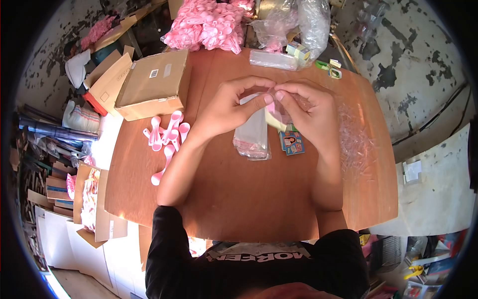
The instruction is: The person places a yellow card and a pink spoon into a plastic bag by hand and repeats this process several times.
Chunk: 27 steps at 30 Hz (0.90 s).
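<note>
My left hand [238, 103] and my right hand [309, 105] meet over the middle of the table, fingers pinched at the top of a small clear plastic bag [282, 115]. Something pink and a pale yellow piece show in or behind the bag; my fingers hide part of them. Below my left hand lies a stack of clear plastic bags [252, 137]. Small printed cards [294, 144] rest under my right hand. Several pink scoops [172, 130] lie beside my left forearm.
A closed cardboard box [153, 82] stands at the table's left. At the back are a heap of pink scoops [211, 27], a clear bundle [273, 60] and a green tape dispenser [328, 69]. Thin clear strips [357, 144] are strewn on the right. An open carton [102, 204] stands lower left.
</note>
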Available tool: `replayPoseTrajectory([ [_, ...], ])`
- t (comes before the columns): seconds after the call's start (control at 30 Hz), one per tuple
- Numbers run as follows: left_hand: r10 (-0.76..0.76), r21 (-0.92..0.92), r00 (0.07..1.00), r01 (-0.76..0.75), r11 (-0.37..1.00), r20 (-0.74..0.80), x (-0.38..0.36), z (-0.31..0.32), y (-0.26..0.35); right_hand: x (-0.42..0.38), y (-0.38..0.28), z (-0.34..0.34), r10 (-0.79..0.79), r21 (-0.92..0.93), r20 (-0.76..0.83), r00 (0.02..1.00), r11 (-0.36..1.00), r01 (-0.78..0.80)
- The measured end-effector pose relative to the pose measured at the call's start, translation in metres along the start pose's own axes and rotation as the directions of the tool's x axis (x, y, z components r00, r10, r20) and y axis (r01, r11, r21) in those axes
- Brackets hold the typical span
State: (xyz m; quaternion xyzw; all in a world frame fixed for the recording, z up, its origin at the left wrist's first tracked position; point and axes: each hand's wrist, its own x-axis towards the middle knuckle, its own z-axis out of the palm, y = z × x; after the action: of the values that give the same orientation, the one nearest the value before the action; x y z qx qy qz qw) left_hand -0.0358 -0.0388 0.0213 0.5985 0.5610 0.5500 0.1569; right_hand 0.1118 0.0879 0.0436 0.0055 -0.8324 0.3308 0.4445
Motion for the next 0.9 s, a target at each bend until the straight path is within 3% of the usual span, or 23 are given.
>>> replayPoseTrajectory([
  [0.07, -0.001, -0.158, 0.998, -0.009, 0.987, -0.061, -0.001, 0.004, 0.000, -0.002, 0.000, 0.000, 0.015, 0.007, 0.004, 1.000, 1.000, -0.015],
  [0.2, -0.092, -0.225, 0.993, 0.074, 0.971, -0.071, -0.002, 0.008, 0.003, -0.002, -0.007, -0.001, -0.002, -0.025, -0.007, 1.000, 1.000, 0.002],
  [0.5, -0.129, -0.006, 0.992, 0.129, 0.992, 0.005, -0.006, 0.006, 0.011, 0.001, -0.001, -0.005, -0.303, -0.332, 0.085, 0.949, 0.890, 0.314],
  [0.6, -0.043, -0.026, 0.999, 0.043, 0.999, 0.009, -0.010, 0.008, 0.012, 0.000, 0.000, -0.001, -0.372, -0.413, 0.116, 0.921, 0.825, 0.385],
  [0.63, -0.034, 0.075, 0.999, 0.032, 0.997, 0.028, -0.011, 0.007, 0.016, 0.001, 0.001, -0.001, -0.389, -0.443, 0.138, 0.911, 0.799, 0.408],
  [0.67, -0.023, 0.176, 0.999, 0.015, 0.984, 0.047, -0.009, 0.006, 0.019, 0.002, 0.003, 0.000, -0.392, -0.446, 0.137, 0.910, 0.795, 0.410],
  [0.77, 0.009, 0.251, 0.990, -0.044, 0.967, 0.139, -0.008, 0.002, 0.018, -0.003, 0.006, -0.002, -0.352, -0.413, 0.175, 0.919, 0.821, 0.393],
  [0.87, 0.027, 0.166, 0.986, -0.055, 0.985, 0.162, -0.009, 0.002, 0.017, -0.002, 0.007, -0.010, -0.203, -0.310, 0.250, 0.947, 0.910, 0.277],
  [0.9, 0.028, 0.139, 0.988, -0.050, 0.989, 0.154, -0.011, 0.002, 0.017, 0.000, 0.009, -0.014, -0.148, -0.113, 0.242, 0.959, 0.977, 0.179],
])
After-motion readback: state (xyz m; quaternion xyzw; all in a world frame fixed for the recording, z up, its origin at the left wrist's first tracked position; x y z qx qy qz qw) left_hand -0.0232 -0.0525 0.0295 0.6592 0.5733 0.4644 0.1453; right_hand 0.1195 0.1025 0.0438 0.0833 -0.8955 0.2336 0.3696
